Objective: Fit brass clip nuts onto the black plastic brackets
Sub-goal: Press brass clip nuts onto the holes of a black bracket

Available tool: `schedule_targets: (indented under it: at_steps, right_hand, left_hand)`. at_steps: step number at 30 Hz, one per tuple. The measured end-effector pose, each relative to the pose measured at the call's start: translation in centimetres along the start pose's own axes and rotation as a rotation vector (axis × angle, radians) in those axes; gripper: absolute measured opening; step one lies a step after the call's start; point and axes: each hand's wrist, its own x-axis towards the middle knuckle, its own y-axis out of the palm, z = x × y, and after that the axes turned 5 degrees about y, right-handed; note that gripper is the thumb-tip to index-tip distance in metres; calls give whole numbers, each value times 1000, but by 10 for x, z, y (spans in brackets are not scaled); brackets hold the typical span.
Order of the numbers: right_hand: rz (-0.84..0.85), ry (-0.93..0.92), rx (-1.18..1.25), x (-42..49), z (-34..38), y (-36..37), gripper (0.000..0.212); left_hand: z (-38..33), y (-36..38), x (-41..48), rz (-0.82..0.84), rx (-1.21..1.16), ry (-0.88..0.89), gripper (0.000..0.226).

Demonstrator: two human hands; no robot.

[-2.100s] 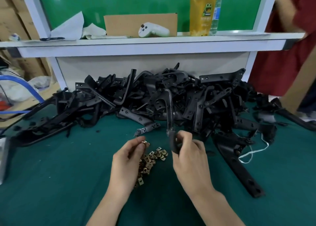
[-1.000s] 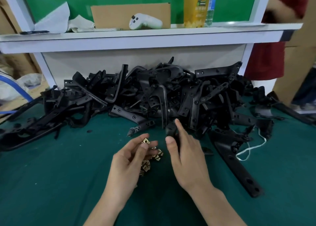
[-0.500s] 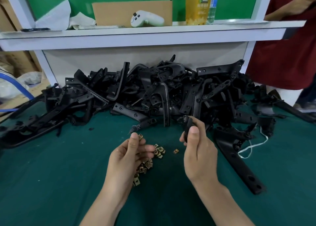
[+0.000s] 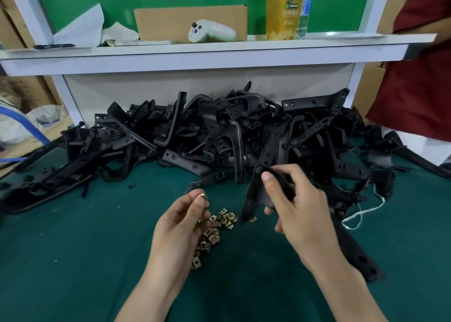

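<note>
The fingers (image 4: 196,206) of the left hand (image 4: 180,226) pinch one brass clip nut (image 4: 201,196) at their tips, raised off the green surface (image 4: 73,248). Near it on the right, not touching, the right hand (image 4: 300,212) grips a black bracket (image 4: 255,195) by its upper end, thumb on top. The bracket's long axis slants down and leftward, so its free lower end faces the nut. I judge the nut should travel rightward onto that end. Loose nuts (image 4: 220,220) lie below, and the heap of brackets (image 4: 219,131) lies behind.
</note>
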Motion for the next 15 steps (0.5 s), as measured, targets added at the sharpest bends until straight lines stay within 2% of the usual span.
schedule_targets:
  at_steps: [4,7,15]
  right_hand:
    - [115,6,-189,-2,-9,8,29]
    - [133,-8,-266,-3,-11,13,34]
    - [91,-2,-236,-3,-15,16,42]
  left_hand:
    - [2,2,-2,22,60,7,25]
    - [4,5,-4,47,89,10,28]
    - [4,6,-4,76,117,-14,29]
